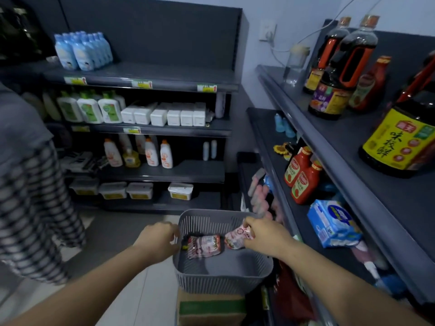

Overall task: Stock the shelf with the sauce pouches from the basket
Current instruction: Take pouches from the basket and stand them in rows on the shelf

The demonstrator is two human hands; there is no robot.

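With the left hand [158, 238] clenched on the grey basket's [221, 270] left rim and the right hand [263, 236] pinching one sauce pouch [237, 236] inside its right side, a second pouch [204, 246] lying mid-basket, that shallow corner pinch could let the pouch slip.

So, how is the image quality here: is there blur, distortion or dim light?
Head view: the light is dim and bluish; the wide lens bends the shelves at the right edge. The right hand and the pouch it grips are smeared by motion, so the print is unreadable. The second pouch in the basket is soft too. The left hand holds the rim.
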